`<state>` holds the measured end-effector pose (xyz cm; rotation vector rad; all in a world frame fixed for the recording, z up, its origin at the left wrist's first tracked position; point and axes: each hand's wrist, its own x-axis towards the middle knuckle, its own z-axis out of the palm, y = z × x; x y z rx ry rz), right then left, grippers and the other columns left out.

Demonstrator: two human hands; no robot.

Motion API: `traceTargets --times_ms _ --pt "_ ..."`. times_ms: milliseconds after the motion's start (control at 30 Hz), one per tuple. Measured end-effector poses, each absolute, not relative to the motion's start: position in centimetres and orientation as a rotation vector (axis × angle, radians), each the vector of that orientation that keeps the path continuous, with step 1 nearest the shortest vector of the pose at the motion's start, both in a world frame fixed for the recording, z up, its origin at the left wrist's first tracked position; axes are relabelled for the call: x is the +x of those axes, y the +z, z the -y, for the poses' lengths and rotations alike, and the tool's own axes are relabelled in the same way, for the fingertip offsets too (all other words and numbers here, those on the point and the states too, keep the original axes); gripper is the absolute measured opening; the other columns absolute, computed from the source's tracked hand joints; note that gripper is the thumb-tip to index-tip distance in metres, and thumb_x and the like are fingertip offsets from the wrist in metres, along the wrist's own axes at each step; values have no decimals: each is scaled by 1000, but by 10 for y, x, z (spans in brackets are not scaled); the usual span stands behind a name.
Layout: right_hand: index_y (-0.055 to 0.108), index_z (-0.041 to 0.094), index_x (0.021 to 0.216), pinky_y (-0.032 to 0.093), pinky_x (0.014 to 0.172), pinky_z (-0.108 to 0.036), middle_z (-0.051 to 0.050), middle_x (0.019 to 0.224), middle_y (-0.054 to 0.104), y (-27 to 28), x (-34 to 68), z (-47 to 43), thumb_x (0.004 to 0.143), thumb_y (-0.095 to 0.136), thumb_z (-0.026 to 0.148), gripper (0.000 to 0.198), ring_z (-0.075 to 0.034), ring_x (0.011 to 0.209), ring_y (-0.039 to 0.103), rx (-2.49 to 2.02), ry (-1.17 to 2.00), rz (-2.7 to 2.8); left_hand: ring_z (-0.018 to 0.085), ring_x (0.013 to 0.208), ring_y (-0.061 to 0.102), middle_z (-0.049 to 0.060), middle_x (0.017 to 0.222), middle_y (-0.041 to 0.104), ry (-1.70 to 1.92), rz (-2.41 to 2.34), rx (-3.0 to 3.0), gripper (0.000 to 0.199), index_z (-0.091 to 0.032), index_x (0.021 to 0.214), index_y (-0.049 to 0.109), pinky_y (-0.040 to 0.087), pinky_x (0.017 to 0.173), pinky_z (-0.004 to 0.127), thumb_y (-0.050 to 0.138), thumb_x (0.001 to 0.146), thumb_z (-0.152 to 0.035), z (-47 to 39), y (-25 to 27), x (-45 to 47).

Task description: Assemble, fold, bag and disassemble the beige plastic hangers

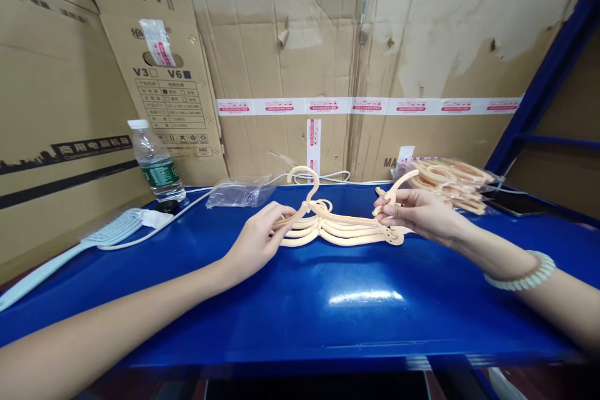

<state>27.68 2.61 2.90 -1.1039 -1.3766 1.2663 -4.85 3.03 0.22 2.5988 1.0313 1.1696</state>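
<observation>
Between the fingers of my left hand (260, 229) is one arm of a beige clothes hanger (344, 217), its hook standing up. The hanger's other arm stretches across to my right hand (415, 215). My right fingers are closed at that end, around a small beige curved piece (404, 180) that points up and to the right. Whether this piece is joined to the hanger I cannot tell. Right behind and below the held hanger lies a stack of matching beige hangers (349, 239) on the blue table (300, 306). My hands partly hide the stack's ends.
Plastic-wrapped beige hangers (450, 178) lie at the back right, beside a dark phone-like slab (513, 202). A clear plastic bag (241, 192), a white cable (187, 206), a water bottle (157, 165) and a light-blue hairbrush (110, 229) are at the left. Cardboard (281, 62) walls the back.
</observation>
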Motion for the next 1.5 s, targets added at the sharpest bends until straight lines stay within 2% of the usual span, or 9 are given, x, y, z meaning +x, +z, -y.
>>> traceTargets --times_ms 267,467,633,733,1033,1500 --pt "67 15 81 58 77 -26 -8 85 71 30 281 -23 64 88 39 37 -18 82 68 -1093 1300 1529 17 90 59 5 98 60 1163 -986 2627 14 -17 102 59 47 80 29 48 93 -14 -30 -4 -48" --pt "65 13 80 60 76 -28 -9 97 69 26 279 -22 69 85 32 29 -20 85 67 -1051 1496 1532 17 91 59 5 98 60 1153 -994 2599 15 -18 101 59 48 79 28 48 93 -12 -26 -4 -49" --pt "59 15 76 61 67 -28 -8 87 70 24 277 -21 69 84 26 28 -25 85 71 -1030 1630 1404 17 90 59 5 98 60 1143 -991 2609 17 -18 103 59 50 77 28 47 93 -12 -25 -3 -47" --pt "58 15 75 61 68 -28 -7 82 70 25 277 -20 71 82 23 27 -26 87 71 -1008 1679 1397 17 88 60 5 97 60 1148 -1006 2616 16 -18 103 60 50 75 27 48 93 -13 -25 -3 -47" --pt "56 15 76 60 74 -30 -7 80 71 26 279 -22 75 77 19 22 -27 90 71 -936 1760 1392 17 90 61 6 98 61 1188 -950 2645 19 -18 107 60 52 76 27 49 93 -12 -24 -3 -46" --pt "57 15 74 60 72 -30 -7 84 70 29 275 -17 73 79 23 23 -25 86 71 -1016 1718 1432 18 92 61 7 101 62 1170 -931 2660 23 -19 109 61 52 77 29 48 92 -9 -23 -2 -46"
